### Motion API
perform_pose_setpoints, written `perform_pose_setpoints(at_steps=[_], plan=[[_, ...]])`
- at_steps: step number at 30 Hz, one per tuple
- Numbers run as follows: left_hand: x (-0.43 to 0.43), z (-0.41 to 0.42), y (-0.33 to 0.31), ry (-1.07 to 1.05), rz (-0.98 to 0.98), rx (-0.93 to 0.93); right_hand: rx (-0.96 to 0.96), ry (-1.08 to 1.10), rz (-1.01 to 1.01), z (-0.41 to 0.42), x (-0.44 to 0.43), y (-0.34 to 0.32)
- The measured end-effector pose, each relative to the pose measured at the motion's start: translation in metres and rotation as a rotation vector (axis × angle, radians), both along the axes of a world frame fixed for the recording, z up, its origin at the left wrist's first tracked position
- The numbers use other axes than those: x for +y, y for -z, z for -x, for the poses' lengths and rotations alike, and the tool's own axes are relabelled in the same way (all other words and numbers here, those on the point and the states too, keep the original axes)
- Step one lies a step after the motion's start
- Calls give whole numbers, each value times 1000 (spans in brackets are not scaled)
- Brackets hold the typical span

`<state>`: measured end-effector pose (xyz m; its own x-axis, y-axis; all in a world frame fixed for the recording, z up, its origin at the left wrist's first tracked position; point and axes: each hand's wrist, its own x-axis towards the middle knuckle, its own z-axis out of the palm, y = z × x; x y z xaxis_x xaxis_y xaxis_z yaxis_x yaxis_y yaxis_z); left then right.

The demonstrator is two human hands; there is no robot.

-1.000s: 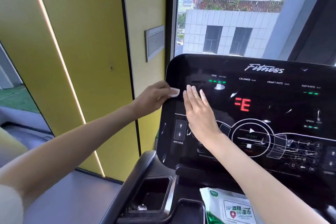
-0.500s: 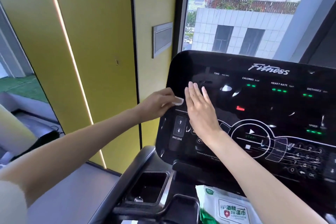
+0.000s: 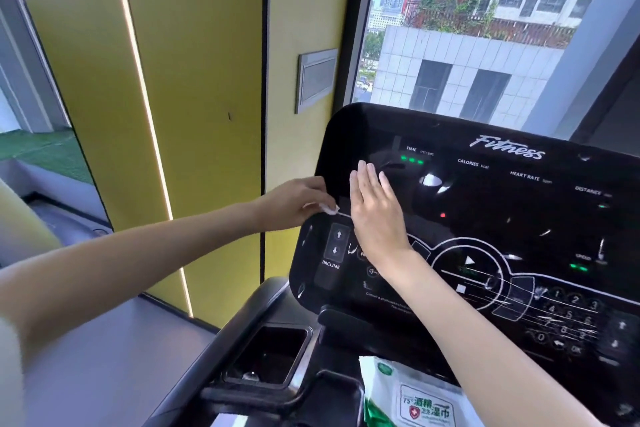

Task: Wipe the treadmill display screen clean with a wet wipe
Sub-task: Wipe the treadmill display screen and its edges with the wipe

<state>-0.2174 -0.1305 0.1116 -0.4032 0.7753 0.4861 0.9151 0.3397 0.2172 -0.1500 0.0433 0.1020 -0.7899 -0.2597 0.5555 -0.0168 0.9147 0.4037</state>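
The glossy black treadmill display screen [image 3: 485, 204] fills the right half of the view, lit with green and red indicators. My left hand [image 3: 294, 201] holds a small bunched white wet wipe [image 3: 328, 208] against the screen's left edge, just above the INCLINE buttons. My right hand [image 3: 375, 208] lies flat on the screen right beside it, fingers straight and together, pointing up.
A green-and-white pack of wet wipes [image 3: 412, 395] sits on the console ledge below the screen. A black cup holder [image 3: 270, 357] is to its left. A yellow wall with a light strip stands on the left, a window behind the console.
My left hand has slid the wipe a little down the screen's left edge. My right hand stays flat in about the same place. The red "E" reading has gone out.
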Motion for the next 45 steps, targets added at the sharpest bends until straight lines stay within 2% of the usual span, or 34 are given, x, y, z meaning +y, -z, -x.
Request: perform_pose_setpoints(at_steps=[3,4,5,8,9,12,13,16,17,20,21,25,29,32,33,35,36,40,41,44,45], plan=[[5,10,-10,-191,-307,-104,-19,3,0,1,-1,0],[8,8,-9,-226,-352,-102,-21,1,6,2,-1,1],[11,3,-5,-214,-339,-81,-15,-2,8,1,-2,1],[9,-17,13,-59,-98,-61,-9,-74,76,-4,0,-1],[9,-16,11,-65,-109,-79,-20,-108,143,-6,2,-1],[12,-6,-2,-241,-431,-146,-21,-167,252,-17,8,5],[14,-7,0,-262,-458,-144,-12,-184,250,-23,8,10],[14,-19,20,-147,-200,-65,-43,-217,197,-39,3,25],[13,-20,22,-122,-169,-70,-63,-211,184,-41,3,28],[13,-14,11,-260,-429,-140,-101,-149,181,-39,4,28],[14,-14,11,-282,-459,-148,-104,-138,179,-38,3,27],[10,-22,29,-139,-154,-69,-117,-147,177,-38,3,27],[10,-14,21,-310,-390,-122,-97,-158,183,-37,3,32],[16,-21,24,-225,-172,-82,-84,-175,198,-35,3,33],[15,-19,22,-234,-178,-95,-83,-180,205,-34,4,33],[11,-10,19,-318,-334,-109,-77,-185,219,-33,5,33],[11,-10,19,-341,-352,-91,-75,-186,227,-33,5,34],[6,-25,38,-177,-64,-35,-81,-187,227,-33,2,38],[4,-23,36,-179,-61,-49,-80,-186,228,-33,3,39],[3,-11,26,-321,-301,-75,-66,-182,241,-31,2,40],[5,-12,28,-315,-288,-62,-58,-182,244,-30,1,40]])
